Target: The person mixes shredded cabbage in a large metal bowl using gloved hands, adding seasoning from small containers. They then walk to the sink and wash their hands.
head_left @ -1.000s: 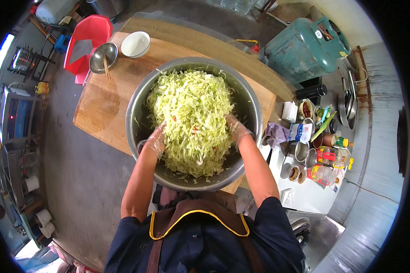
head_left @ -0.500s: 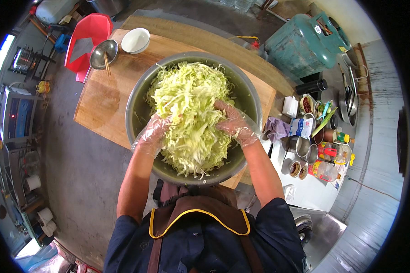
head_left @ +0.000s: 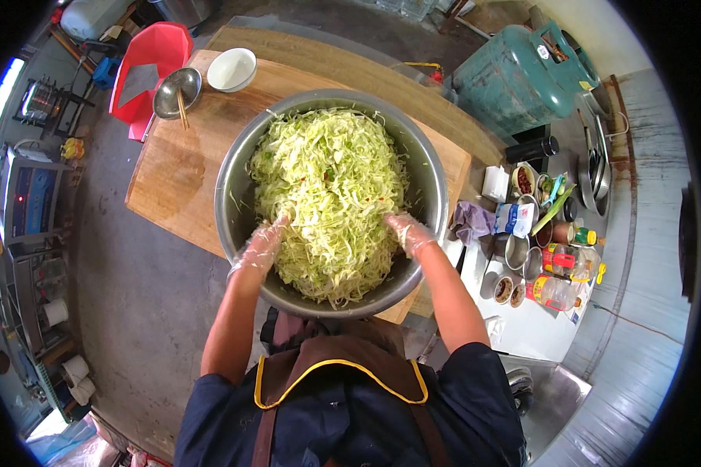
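Note:
A large steel bowl (head_left: 231, 167) holds a high heap of shredded cabbage (head_left: 331, 175), pale green, with a few small red and darker green bits in it. My left hand (head_left: 262, 244), in a clear plastic glove, presses into the heap's near left side. At the near right side, my right hand (head_left: 410, 233), gloved likewise, also reaches into the shreds. Both hands are inside the bowl's rim. Cabbage and the bowl's wall hide most of the fingers, so their grip does not show.
The bowl stands on a wooden board (head_left: 171, 175). At its far left are a white bowl (head_left: 232, 70) and a small metal bowl (head_left: 177, 93) with chopsticks (head_left: 182, 109), beside a red chair (head_left: 160, 47). Bottles (head_left: 554, 292) and seasonings crowd the right-hand counter (head_left: 537, 335); a green gas cylinder (head_left: 506, 78) stands behind.
My hands have moved outward and down, from the middle of the heap to its sides. The raised, tumbling cabbage has settled into a rounded mound, and red bits now show on top.

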`<state>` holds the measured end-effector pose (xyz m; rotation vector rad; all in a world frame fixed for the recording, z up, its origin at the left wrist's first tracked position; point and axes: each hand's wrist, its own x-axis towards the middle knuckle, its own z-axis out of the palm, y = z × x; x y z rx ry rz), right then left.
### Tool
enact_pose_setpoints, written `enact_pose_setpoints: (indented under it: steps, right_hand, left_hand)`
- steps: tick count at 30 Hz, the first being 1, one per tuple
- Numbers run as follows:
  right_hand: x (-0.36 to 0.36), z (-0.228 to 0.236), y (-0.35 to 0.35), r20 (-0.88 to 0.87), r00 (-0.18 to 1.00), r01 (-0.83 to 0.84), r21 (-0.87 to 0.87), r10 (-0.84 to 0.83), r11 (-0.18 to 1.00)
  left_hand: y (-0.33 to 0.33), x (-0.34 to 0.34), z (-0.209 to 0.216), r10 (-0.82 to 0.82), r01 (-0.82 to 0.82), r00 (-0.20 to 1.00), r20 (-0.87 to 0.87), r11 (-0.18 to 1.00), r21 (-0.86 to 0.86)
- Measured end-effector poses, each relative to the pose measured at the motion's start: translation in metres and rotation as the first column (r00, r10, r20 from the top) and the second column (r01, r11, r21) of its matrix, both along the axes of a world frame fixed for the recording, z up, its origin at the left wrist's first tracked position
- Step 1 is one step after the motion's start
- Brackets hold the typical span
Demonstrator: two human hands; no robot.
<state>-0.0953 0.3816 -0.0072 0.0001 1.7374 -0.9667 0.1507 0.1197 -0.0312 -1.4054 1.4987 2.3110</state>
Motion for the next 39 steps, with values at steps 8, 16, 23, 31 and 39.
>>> enact_pose_setpoints:
  steps: [8, 16, 23, 31, 39]
  right_hand:
    - [0.015, -0.053, -0.039, 0.499, 0.861, 0.226, -0.198, -0.1, 0.954]
    - [0.011, 0.018, -0.055, 0.24, 0.963, 0.205, -0.371, -0.12, 0.906]
    - [0.012, 0.063, -0.062, 0.198, 0.966, 0.254, -0.652, -0.164, 0.715]
    - [0.011, 0.095, -0.056, -0.163, 0.985, -0.165, -0.794, 0.056, 0.585]
    - [-0.053, 0.078, -0.063, -0.795, 0.56, -0.643, -0.241, 0.232, 0.727]
  left_hand:
    - [0.008, -0.019, -0.006, 0.198, -0.135, 0.976, -0.086, 0.871, 0.473]
    - [0.0, -0.033, 0.042, 0.153, -0.055, 0.952, -0.266, 0.938, 0.342]
    - [-0.014, -0.032, 0.1, 0.004, 0.055, 0.876, -0.483, 0.992, 0.109]
    - [-0.034, -0.005, 0.065, -0.447, 0.01, 0.679, -0.583, 0.8, -0.601]
    - [-0.052, -0.048, 0.143, -0.295, 0.219, 0.953, -0.072, 0.833, -0.508]
